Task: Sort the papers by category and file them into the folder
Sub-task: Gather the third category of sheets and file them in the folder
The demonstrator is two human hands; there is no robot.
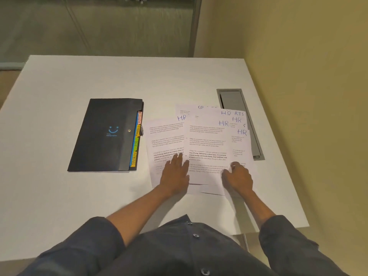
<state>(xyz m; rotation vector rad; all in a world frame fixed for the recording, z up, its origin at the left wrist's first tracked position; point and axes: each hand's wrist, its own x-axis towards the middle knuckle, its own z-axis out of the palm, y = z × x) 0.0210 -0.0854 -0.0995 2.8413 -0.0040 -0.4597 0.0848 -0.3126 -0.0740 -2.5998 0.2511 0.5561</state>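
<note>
Head view shows our left hand [175, 172] spread flat on the fanned papers [207, 148], our right hand [238, 177] curled, pinching a sheet's near edge. The closed folder [105, 134] lies just left. Risk — overlapping HR and SPORTS sheets sliding together and getting misfiled.

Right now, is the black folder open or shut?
Shut. The black folder lies flat on the table, flap over its front by the snap button; only the coloured tabs stick out.
</note>
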